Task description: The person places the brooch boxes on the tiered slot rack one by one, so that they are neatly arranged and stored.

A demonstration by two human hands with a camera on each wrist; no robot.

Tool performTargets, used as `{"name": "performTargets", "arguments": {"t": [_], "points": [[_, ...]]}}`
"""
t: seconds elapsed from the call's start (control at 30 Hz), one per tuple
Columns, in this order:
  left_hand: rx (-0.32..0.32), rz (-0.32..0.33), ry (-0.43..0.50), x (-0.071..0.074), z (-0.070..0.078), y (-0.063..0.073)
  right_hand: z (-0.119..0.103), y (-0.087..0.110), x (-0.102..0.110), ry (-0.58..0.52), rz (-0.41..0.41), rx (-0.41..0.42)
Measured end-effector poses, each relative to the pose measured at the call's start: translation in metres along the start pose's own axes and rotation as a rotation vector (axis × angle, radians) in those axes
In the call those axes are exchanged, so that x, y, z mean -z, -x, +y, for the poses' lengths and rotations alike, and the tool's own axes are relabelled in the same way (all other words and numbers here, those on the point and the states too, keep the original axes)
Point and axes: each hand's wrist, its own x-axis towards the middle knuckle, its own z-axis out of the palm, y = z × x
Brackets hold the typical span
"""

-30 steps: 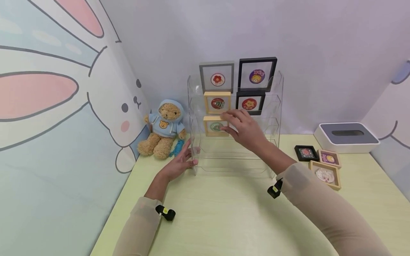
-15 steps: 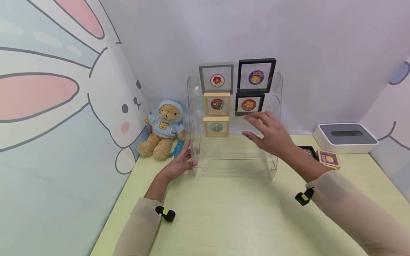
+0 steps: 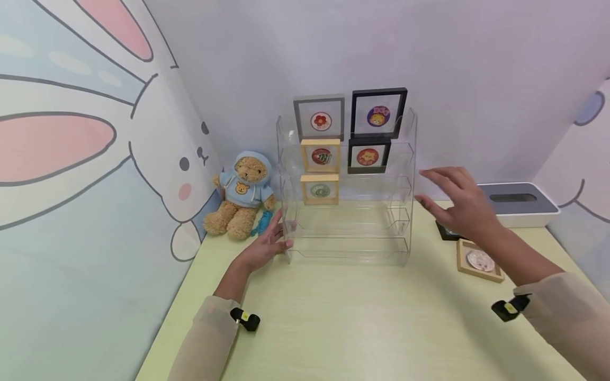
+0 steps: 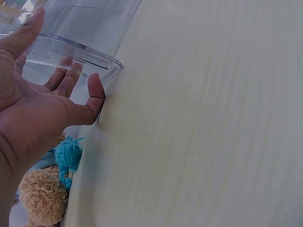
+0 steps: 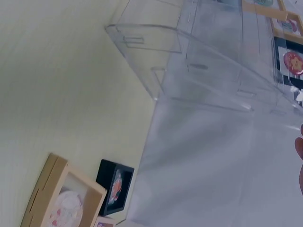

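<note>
My left hand (image 3: pixel 264 248) holds the left side of a clear acrylic rack (image 3: pixel 350 238) near its base, thumb at the front edge and fingers seen through the panel. My right hand (image 3: pixel 464 206) is raised in the air right of the rack, fingers apart and holding nothing. On the rack's top tier stand a grey frame (image 3: pixel 319 100) and a black frame (image 3: pixel 378 92). Below them are a wooden frame (image 3: pixel 321 143) and a smaller black frame (image 3: pixel 369 142). The third tier carries a wooden frame with a green badge (image 3: pixel 320 190) at the left.
Right of the rack lie a wooden frame with a pale badge (image 3: pixel 480 261) and a black frame (image 5: pixel 115 187), beside a partly hidden frame (image 5: pixel 104 223). A grey-topped white box (image 3: pixel 529 217) stands behind. A teddy bear (image 3: pixel 245 190) sits left of the rack.
My right hand has drawn away from the third-tier wooden frame and moved right, past the rack's right side. That frame stays standing. My left hand has stayed at the rack.
</note>
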Motion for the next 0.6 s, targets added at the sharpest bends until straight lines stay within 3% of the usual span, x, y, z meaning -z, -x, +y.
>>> {"name": "performTargets", "arguments": {"t": [0.17,0.47,0.6], "points": [[0.000,0.001,-0.018,0.000,0.001,0.001,0.021,0.021,0.017,-0.007,-0.060,-0.123],[-0.011,-0.003,0.012,0.000,0.002,0.000,0.068,0.066,0.041,-0.029,-0.344,-0.410],[-0.006,-0.002,0.022,0.000,0.001,0.000,0.085,0.091,0.048,-0.032,-0.402,-0.481]]}}
